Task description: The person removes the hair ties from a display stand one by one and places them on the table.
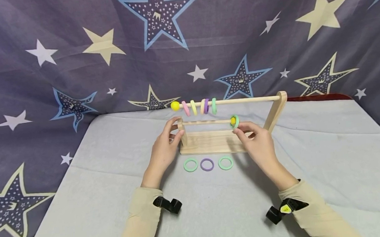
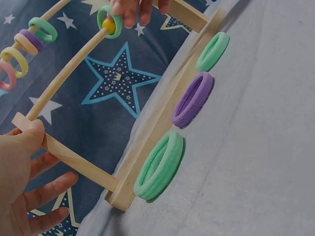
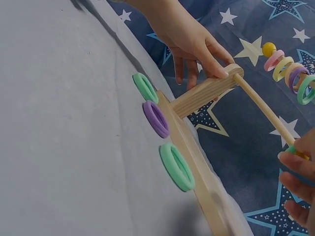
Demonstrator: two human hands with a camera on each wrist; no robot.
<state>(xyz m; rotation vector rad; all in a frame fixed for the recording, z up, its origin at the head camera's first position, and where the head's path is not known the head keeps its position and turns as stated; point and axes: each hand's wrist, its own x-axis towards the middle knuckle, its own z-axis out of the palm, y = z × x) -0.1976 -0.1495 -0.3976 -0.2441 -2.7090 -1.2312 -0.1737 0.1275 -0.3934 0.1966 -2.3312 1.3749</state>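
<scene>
Mid-frame, the left hand (image 1: pixel 163 147) grips the short post's (image 1: pixel 183 137) top edge; the right hand (image 1: pixel 259 142) pinches a green ring (image 1: pixel 237 120) around the lower bar's (image 1: pixel 207 122) free-end knob (image 1: pixel 233 120).

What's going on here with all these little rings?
A person's right-hand grip holds a green ring at the yellow ball on the end of the wooden stand's lower rod. The left-hand grip pinches the upright at that rod's other end. Five rings hang on the upper rod; two green rings and a purple ring lie on the cloth.
</scene>
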